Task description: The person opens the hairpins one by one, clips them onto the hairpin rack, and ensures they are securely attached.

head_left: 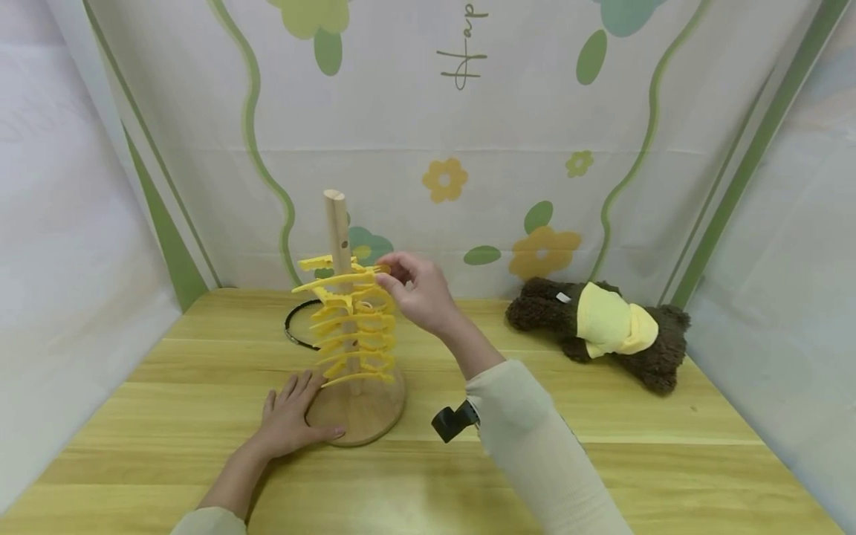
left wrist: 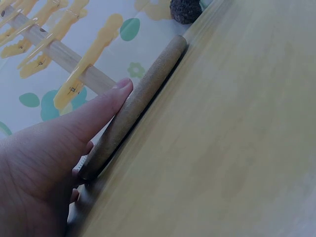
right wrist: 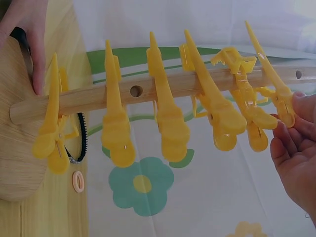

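A wooden post stands upright on a round wooden base. Several yellow hair clips are clipped across it, one above another. My right hand pinches the rounded end of the topmost hair clip between thumb and fingers, while that clip's long pointed part lies across the post. Just below, another yellow clip sits turned at a different angle. My left hand rests at the base's left side, fingers spread and thumb on the rim.
Behind the post a black toothed hoop lies on the wooden table. A small pink ring is near it. At the right lies a dark brown plush toy in a yellow top. Printed cloth walls enclose the table.
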Demonstrator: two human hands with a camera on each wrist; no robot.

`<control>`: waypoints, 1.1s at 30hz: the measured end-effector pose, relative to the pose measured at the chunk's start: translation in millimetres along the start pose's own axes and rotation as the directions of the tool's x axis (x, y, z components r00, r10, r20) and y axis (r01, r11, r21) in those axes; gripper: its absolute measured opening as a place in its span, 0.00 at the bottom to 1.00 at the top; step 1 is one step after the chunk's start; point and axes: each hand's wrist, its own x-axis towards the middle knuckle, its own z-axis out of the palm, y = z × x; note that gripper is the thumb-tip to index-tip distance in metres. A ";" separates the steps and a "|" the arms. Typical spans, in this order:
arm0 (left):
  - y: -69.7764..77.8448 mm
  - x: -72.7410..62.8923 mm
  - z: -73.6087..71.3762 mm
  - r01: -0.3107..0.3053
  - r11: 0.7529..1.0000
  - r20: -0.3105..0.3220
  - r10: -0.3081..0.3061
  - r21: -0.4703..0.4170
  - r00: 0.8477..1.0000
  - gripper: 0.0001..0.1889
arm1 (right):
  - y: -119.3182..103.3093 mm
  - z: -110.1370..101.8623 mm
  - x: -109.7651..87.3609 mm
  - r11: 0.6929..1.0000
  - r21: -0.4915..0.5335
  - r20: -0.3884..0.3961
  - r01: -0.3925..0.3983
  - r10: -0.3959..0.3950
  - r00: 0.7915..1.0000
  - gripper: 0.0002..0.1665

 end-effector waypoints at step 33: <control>-2.0 6.1 -1.6 0.007 1.000 0.044 -0.006 -0.023 0.999 0.55 | 4.8 -51.2 -26.2 0.986 -0.145 0.018 -0.083 0.087 0.996 0.32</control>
